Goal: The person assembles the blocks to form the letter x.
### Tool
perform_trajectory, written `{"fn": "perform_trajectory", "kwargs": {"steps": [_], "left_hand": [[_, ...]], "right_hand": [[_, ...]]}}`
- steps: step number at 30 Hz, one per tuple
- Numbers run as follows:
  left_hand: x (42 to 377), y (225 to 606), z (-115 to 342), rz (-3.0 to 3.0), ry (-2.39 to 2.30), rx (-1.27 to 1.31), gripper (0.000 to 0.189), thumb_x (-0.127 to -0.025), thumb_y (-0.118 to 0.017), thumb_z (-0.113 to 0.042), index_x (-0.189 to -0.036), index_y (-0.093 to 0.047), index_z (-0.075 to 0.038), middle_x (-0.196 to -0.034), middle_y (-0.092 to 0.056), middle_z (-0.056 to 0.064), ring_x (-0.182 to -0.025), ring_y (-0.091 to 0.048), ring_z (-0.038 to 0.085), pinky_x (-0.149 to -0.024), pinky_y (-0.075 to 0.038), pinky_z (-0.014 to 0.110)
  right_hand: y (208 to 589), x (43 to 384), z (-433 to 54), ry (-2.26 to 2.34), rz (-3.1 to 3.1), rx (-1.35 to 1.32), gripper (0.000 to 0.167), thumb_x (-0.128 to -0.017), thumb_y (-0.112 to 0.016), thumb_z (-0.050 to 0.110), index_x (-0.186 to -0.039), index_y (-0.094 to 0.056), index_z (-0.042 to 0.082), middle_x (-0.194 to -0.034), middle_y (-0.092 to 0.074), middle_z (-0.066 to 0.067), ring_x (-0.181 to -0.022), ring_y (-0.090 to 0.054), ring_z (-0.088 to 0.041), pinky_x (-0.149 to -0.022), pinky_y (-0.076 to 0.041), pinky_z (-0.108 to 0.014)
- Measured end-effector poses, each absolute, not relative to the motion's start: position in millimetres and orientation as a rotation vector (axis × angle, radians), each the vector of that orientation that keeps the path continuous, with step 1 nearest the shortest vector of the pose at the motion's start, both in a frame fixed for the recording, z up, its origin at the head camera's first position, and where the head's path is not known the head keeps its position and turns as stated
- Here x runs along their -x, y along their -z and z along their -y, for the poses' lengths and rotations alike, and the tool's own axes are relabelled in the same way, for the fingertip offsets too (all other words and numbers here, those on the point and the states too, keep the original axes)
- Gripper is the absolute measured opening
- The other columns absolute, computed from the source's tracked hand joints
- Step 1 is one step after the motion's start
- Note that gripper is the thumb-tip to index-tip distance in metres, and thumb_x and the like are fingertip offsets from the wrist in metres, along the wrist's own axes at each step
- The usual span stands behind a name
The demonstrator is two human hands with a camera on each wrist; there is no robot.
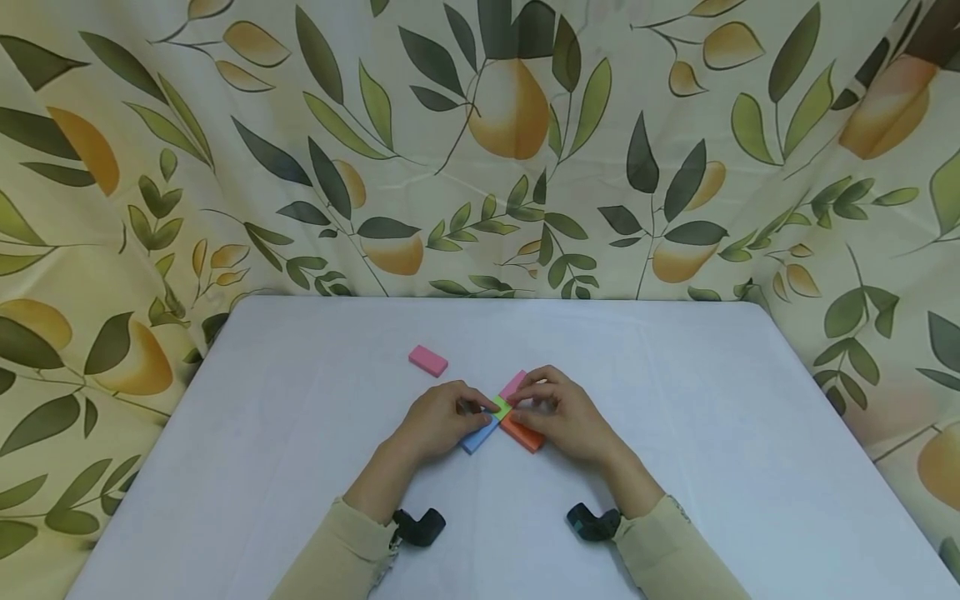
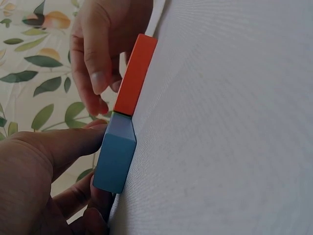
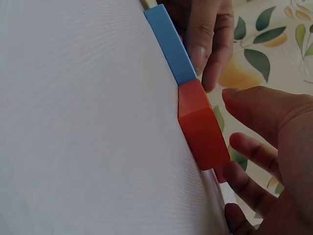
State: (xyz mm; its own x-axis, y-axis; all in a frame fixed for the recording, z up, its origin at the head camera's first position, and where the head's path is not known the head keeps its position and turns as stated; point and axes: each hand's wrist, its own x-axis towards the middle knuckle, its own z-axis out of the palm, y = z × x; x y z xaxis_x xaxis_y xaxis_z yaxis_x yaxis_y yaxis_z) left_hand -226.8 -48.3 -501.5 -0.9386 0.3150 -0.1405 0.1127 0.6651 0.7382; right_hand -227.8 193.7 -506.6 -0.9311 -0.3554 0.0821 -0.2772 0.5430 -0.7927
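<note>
Rectangular blocks meet at a small green block (image 1: 502, 407) on the white table. A blue block (image 1: 481, 437) runs toward the lower left from it, an orange block (image 1: 522, 435) toward the lower right, a pink block (image 1: 513, 383) toward the upper right. My left hand (image 1: 438, 421) has its thumb at the blue block's inner end and its index fingertip at the green block. Around the green block's right side is my right hand (image 1: 558, 414), index finger beside the pink block and thumb over the orange one. The right wrist view shows that thumb apart from the orange block.
A second pink block (image 1: 428, 360) lies alone behind my left hand. White cloth covers the table (image 1: 690, 375). A curtain (image 1: 480, 208) with a fruit and leaf print hangs beyond its back edge. Black wrist devices (image 1: 420, 527) stick out from both sleeves.
</note>
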Motion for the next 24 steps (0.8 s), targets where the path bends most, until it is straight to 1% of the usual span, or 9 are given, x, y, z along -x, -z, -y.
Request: {"fn": "perform_trajectory", "kwargs": {"steps": [4, 6, 15, 24], "left_hand": [[226.9, 501.3, 48.8, -2.629, -1.135, -0.357, 0.014, -0.096, -0.075, -0.030, -0.105, -0.080, -0.038, -0.097, -0.067, -0.012, -0.087, -0.058, 0.014, -0.074, -0.046, 0.034], [227.1, 501.5, 49.0, -2.632, -1.134, -0.364, 0.014, -0.095, -0.075, -0.030, -0.105, -0.080, -0.038, -0.097, -0.067, -0.013, -0.087, -0.058, 0.013, -0.074, -0.046, 0.034], [227.5, 502.5, 48.9, -2.635, -1.133, -0.366, 0.013, -0.096, -0.075, -0.031, -0.105, -0.079, -0.039, -0.098, -0.067, -0.014, -0.087, -0.058, 0.013, -0.074, -0.046, 0.034], [228.2, 502.9, 49.6, -2.637, -1.130, -0.377, 0.013, -0.096, -0.075, -0.031, -0.106, -0.080, -0.038, -0.097, -0.067, -0.013, -0.086, -0.058, 0.013, -0.073, -0.046, 0.034]], "right_hand": [[509.0, 228.6, -193.3, 1.343, -2.677, 0.597, 0.018, -0.091, -0.081, 0.023, -0.108, -0.081, 0.028, -0.128, -0.062, 0.009, -0.130, -0.055, -0.019, -0.105, -0.046, -0.046], [509.5, 228.5, -193.0, 1.340, -2.674, 0.619, 0.018, -0.091, -0.081, 0.022, -0.108, -0.081, 0.027, -0.127, -0.063, 0.009, -0.133, -0.054, -0.019, -0.108, -0.046, -0.048], [507.9, 228.0, -192.2, 1.333, -2.672, 0.672, 0.018, -0.091, -0.081, 0.021, -0.109, -0.081, 0.025, -0.129, -0.065, 0.006, -0.138, -0.052, -0.023, -0.112, -0.043, -0.054], [508.1, 227.2, -191.6, 1.302, -2.690, 0.708, 0.019, -0.091, -0.081, 0.020, -0.109, -0.082, 0.024, -0.129, -0.066, 0.005, -0.136, -0.052, -0.024, -0.112, -0.042, -0.056]]}}
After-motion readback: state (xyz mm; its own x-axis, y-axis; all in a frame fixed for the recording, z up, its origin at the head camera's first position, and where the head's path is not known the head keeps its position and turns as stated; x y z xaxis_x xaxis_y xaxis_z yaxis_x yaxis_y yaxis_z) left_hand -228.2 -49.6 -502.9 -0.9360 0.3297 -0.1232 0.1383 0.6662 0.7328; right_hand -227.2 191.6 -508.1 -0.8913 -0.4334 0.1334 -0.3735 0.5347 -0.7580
